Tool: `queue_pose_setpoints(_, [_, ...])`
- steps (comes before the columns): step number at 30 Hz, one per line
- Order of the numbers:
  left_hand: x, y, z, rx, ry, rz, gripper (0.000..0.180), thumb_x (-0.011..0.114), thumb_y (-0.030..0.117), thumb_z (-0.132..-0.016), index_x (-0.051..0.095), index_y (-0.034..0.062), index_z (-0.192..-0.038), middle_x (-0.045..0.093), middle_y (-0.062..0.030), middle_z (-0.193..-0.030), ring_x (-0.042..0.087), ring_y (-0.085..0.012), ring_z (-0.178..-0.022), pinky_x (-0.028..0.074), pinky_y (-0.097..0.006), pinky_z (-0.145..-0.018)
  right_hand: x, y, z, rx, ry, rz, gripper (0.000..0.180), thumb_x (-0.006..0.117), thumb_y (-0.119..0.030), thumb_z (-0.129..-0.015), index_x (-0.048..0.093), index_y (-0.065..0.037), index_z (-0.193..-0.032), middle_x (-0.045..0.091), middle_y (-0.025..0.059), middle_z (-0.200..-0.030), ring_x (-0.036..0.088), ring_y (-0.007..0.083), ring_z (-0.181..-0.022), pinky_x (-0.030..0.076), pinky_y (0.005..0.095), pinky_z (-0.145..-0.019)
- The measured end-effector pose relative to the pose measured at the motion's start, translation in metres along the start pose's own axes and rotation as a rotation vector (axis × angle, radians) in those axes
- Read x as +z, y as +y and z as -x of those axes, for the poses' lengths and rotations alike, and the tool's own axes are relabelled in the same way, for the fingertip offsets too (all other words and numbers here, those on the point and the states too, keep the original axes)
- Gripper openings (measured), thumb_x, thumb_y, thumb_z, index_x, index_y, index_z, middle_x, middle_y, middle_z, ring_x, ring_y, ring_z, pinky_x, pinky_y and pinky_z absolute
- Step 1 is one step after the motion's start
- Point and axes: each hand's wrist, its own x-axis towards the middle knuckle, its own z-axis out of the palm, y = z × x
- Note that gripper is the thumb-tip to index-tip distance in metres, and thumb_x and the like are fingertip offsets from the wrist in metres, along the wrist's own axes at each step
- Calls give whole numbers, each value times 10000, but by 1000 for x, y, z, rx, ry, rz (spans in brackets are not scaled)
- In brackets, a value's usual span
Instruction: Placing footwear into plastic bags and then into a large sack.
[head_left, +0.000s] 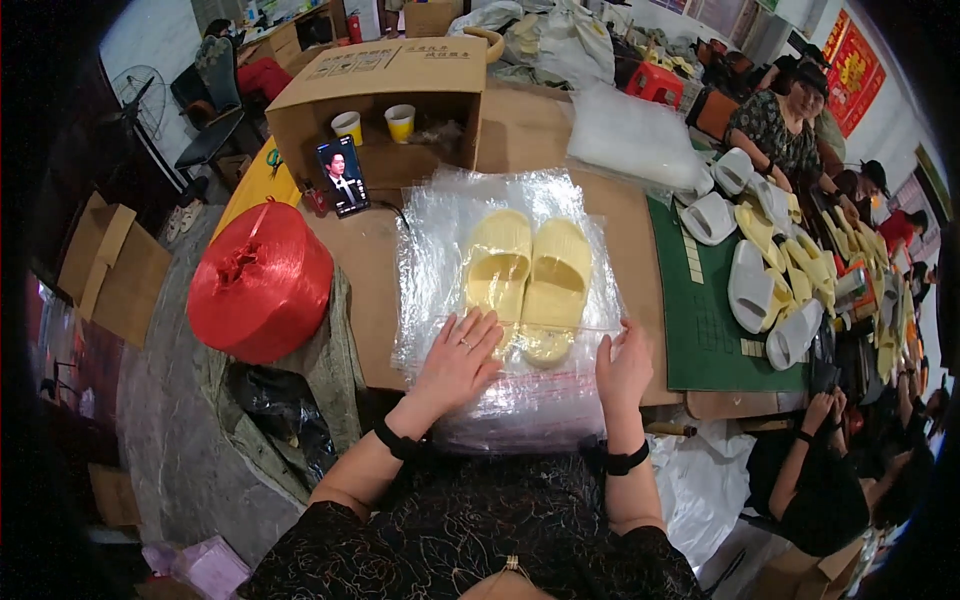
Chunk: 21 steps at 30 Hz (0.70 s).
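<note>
A pair of pale yellow slippers lies side by side inside a clear plastic bag, toes pointing away from me. The bag rests on a stack of similar clear bags at the table's near edge. Flat over the heel end of the left slipper lies my left hand, its fingers extended on the plastic. My right hand is at the right end of the bag's mouth edge, with thumb and curled fingers around the thin film. The exact grip of those fingertips is partly hidden.
A red roll of plastic twine stands on the left. Behind the bags are a propped phone and an open cardboard box holding two cups. More slippers lie by a green mat on the right, where other people sit.
</note>
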Motion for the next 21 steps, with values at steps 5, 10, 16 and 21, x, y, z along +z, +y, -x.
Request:
queue_pose_setpoints(5, [3, -7, 3, -44, -91, 126, 484, 544, 343, -951, 528, 58, -1343, 407, -122, -1507, 310, -329, -1424, 222, -525, -1165, -9, -28, 2, -320, 84, -46, 479, 739, -264, -818, 563, -42, -1205, 535, 174, -1168, 491, 361, -1090, 414, 457, -940])
queue_pose_setpoints(10, [-11, 0, -8, -370, 378, 44, 560, 674, 313, -880, 514, 2, -1318, 546, -257, -1211, 495, -387, -1132, 375, -482, -1014, 19, -21, 10, -205, -136, -97, 658, 779, -321, -777, 507, 9, -1277, 525, 200, -1193, 487, 376, -1086, 422, 462, -933])
queue_pose_setpoints(16, [-19, -16, -21, -689, 46, 308, 722, 731, 471, -799, 553, -51, -1264, 650, -213, -964, 612, -343, -946, 477, -409, -821, 33, -16, 9, -172, -164, -122, 704, 783, -332, -766, 496, 36, -1293, 539, 199, -1169, 501, 373, -1061, 424, 462, -936])
queue_pose_setpoints(21, [-28, -24, -45, -733, -188, 391, 691, 730, 618, -722, 659, -8, -1009, 688, -193, -889, 673, -347, -865, 518, -419, -759, 35, -15, 9, -113, -174, -160, 680, 791, -333, -750, 528, 33, -1259, 563, 184, -1117, 510, 364, -1039, 421, 448, -921])
